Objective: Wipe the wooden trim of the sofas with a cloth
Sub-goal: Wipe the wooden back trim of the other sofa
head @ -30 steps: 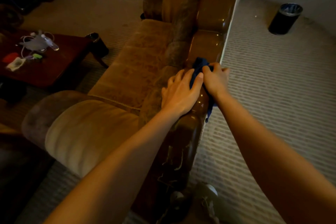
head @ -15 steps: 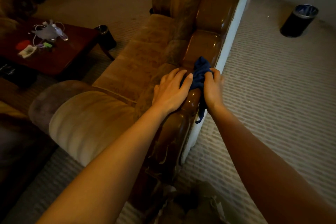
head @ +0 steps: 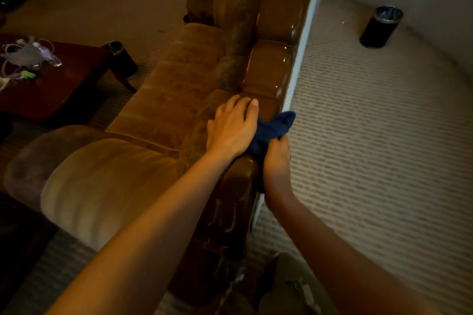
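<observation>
The dark blue soft cloth [head: 272, 130] lies bunched on the shiny brown wooden trim [head: 271, 69] along the top of the back of the tan fuzzy sofa [head: 174, 105]. One end of it pokes out over the trim's far edge, by a thin white strip [head: 300, 59] that runs along the back. The right hand [head: 277, 161] grips the near end of the cloth, fingers curled round it. The left hand [head: 234, 128] rests flat on the trim just beside the cloth, touching it — fingers straight and close together.

Past the white strip the pale ribbed carpet [head: 371, 148] spreads wide, with a round black bin [head: 381, 27] well apart near the wall. On the seat side, a dark red wooden table [head: 64, 79] stands near the sofa — a second small black bin [head: 120, 59] sits by its corner.
</observation>
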